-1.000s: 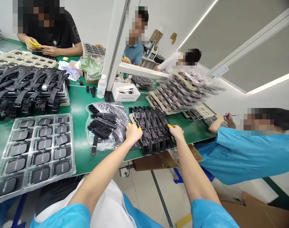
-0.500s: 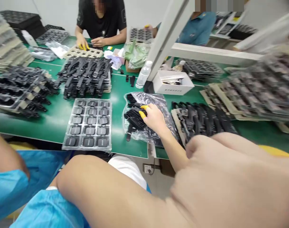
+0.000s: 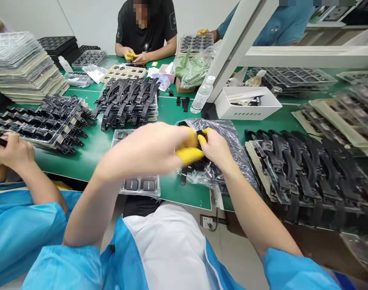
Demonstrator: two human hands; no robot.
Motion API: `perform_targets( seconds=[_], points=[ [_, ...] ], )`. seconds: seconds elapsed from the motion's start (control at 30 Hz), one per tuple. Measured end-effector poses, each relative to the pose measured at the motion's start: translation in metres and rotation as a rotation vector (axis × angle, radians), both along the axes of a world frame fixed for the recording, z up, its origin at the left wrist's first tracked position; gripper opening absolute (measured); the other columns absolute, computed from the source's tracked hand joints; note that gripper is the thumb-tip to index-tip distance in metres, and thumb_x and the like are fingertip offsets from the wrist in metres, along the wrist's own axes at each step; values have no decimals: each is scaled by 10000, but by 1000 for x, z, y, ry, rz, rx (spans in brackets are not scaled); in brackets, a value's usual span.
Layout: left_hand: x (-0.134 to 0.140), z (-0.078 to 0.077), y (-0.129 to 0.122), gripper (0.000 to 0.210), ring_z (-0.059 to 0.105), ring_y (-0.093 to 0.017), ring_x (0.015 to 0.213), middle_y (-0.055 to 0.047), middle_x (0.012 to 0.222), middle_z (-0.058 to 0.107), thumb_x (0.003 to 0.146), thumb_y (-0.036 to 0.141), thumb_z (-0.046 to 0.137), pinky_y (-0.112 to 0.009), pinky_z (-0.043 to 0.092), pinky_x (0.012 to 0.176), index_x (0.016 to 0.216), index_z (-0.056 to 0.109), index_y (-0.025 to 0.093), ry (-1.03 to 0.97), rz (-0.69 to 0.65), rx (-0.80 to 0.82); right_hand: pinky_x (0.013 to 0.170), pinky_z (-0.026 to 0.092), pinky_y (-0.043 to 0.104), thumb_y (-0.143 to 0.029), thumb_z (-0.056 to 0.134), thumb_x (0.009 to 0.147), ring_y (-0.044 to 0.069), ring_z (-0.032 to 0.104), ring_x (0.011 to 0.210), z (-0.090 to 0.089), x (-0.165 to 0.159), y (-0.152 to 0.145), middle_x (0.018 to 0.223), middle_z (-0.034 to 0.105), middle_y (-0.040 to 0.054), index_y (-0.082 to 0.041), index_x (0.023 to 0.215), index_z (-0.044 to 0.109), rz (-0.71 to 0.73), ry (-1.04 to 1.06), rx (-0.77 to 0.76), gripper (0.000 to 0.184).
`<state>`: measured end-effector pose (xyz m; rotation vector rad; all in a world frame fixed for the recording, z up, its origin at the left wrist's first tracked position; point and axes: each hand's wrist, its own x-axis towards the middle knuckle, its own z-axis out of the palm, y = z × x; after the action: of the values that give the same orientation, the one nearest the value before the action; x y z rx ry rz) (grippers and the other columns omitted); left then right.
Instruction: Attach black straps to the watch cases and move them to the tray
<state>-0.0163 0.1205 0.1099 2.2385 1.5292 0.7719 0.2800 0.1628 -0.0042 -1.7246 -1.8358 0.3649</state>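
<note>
Left grip (image 3: 152,148) and right grip (image 3: 217,150) close together over loose watch straps (image 3: 183,178) on a plastic bag (image 3: 230,135).
The right grip is pinched on a black watch strap (image 3: 200,132), which sits at its tips, on the side facing the left grip; blur hides whether the left one is closed. The bag rests on the green desk (image 3: 177,192).

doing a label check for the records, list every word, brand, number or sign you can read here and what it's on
No text is legible.
White box: row of marks, too small to read.
Black square pieces: pale lettering, too small.
Black shirt: chest and sleeve marks, unreadable.
Blue shirt at top right: emblem, unreadable.
</note>
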Motion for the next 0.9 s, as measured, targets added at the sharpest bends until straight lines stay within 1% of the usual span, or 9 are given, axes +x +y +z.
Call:
perform_targets(
  seconds=[0.07,0.1,0.2,0.33,0.43,0.53,0.7,0.8,0.9],
  points=[
    [-7,-1,18,243,706,-242,1056,-10,1112,733,1009,401,589,-381,582,917,1145,721,249,139,-63,-59,803,509,406,-342,537,964,259,649,865,6,-12,-4,986,691,88,-218,1072,580,56,293,3,169],
    [-10,-7,27,250,695,-243,1077,-30,1156,736,1008,361,579,-369,569,941,1171,714,230,238,-72,-87,749,516,378,-373,568,949,231,645,801,8,-22,-6,935,690,56,-232,1054,563,110,490,-32,176],
    [-15,-37,53,315,632,-246,1194,-117,1279,690,1007,203,488,-354,508,1052,1238,693,142,512,12,-104,571,475,288,-468,676,875,166,596,644,13,-70,-6,829,681,-6,-255,993,520,265,1021,-220,290],
    [-12,-80,73,296,563,-285,1218,-154,1253,665,973,143,488,-401,499,1040,1145,730,134,616,-18,-83,503,432,239,-536,740,794,140,569,591,2,-138,-3,721,649,-44,-257,951,490,249,1394,-334,406],
    [-7,-93,81,269,544,-300,1205,-156,1202,668,943,111,506,-423,496,1006,1081,733,151,635,-47,-64,489,422,231,-551,741,774,120,523,543,-17,-163,-3,667,608,-69,-255,935,492,231,1490,-358,419],
    [-4,-97,90,248,538,-324,1219,-186,1194,659,916,69,512,-466,468,1022,1039,718,131,614,-56,-44,491,424,233,-521,770,755,115,495,534,-31,-162,-2,643,583,-80,-251,909,503,256,1494,-357,409],
    [-4,-100,103,135,607,-348,1141,-194,1045,687,918,80,540,-490,493,980,911,659,143,465,-32,-35,466,399,245,-546,744,793,118,452,504,-31,-143,3,604,530,-87,-251,891,513,297,1504,-356,387],
    [-8,-107,99,103,689,-290,991,-136,978,709,970,150,535,-407,553,856,1038,610,170,302,-6,-37,464,384,243,-577,727,826,113,430,490,-28,-138,4,587,507,-83,-243,874,528,323,1479,-380,392],
    [-7,-120,88,194,726,-204,849,-89,987,729,1032,193,444,-316,577,753,1210,522,181,122,-37,-52,469,370,236,-565,735,843,108,427,491,-26,-135,2,590,511,-76,-240,850,520,378,1441,-420,389]
  ],
)
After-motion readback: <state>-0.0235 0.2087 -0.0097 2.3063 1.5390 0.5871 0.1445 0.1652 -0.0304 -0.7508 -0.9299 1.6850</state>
